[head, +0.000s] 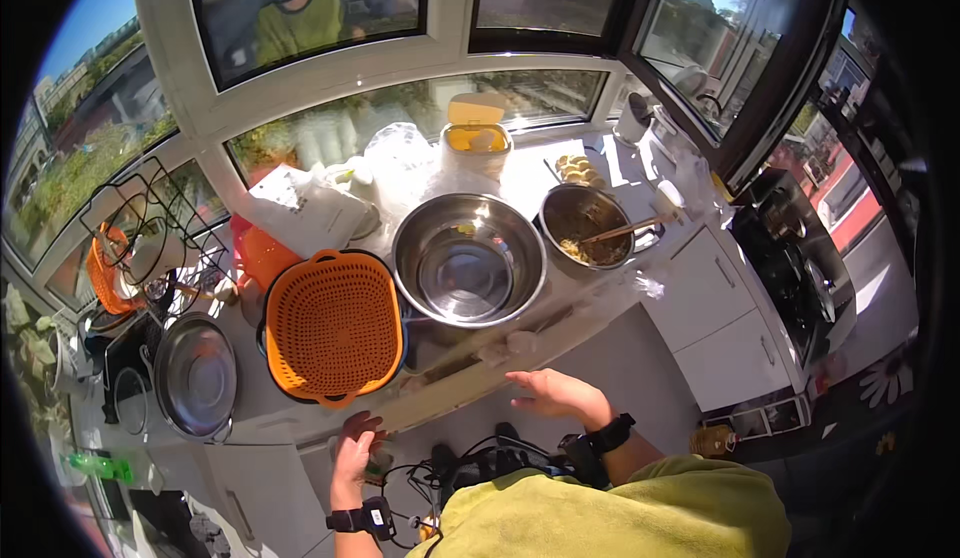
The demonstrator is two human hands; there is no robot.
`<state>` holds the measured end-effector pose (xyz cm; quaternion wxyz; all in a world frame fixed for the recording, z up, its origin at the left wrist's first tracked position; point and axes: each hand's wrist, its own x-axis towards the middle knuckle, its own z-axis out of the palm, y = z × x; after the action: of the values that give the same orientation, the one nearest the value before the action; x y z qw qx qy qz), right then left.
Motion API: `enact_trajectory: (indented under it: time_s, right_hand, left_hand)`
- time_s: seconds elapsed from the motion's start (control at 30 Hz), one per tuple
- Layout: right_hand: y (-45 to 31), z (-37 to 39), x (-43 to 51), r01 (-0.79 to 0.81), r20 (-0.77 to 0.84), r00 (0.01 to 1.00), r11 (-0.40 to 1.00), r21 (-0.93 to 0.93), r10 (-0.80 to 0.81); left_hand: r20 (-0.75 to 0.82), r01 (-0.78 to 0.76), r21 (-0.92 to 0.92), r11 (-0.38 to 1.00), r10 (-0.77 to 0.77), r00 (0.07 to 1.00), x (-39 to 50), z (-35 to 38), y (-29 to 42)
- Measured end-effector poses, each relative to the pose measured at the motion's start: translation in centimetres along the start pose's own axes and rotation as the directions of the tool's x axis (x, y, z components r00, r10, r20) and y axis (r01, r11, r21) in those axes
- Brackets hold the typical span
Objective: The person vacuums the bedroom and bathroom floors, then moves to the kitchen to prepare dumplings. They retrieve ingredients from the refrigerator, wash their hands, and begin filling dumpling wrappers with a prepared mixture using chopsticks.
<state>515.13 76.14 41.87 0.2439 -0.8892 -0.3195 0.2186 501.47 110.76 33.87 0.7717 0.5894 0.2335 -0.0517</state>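
My left hand (356,445) is in front of the counter edge, just below an orange plastic colander (334,325), and holds nothing. My right hand (559,394) hangs in the air before the counter, palm down, thumb apart from the fingers, also holding nothing. Nearest to it on the counter is a large stainless steel bowl (469,261). The colander sits in a dark basin, of which only parts of the rim show. To the right of the bowl, a metal pot (587,226) contains a brownish food mixture, with wooden chopsticks (626,228) resting in it.
At the left are a metal pan (196,378) and a black wire rack (154,228). White plastic bags (307,209) and an open-lidded container (476,145) stand by the window. A stove (795,265) is at the right. Cables (409,483) hang near my legs.
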Motion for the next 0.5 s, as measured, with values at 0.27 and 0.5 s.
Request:
enact_trajectory:
  time_s: [0.27, 0.5]
  right_hand:
    - [4.2, -0.9, -8.0, -0.374, -0.079, 0.924, 0.927, 0.003, 0.373]
    - [11.5, -4.2, -16.1, -0.534, -0.007, 0.837, 0.819, 0.209, 0.547]
  left_hand:
    - [-0.036, 0.226, 0.109, 0.968, -0.224, 0.974, -0.1, -0.8, -3.6]
    - [0.084, 0.211, 0.268, 0.940, -0.241, 0.967, 1.3, 10.1, -3.7]
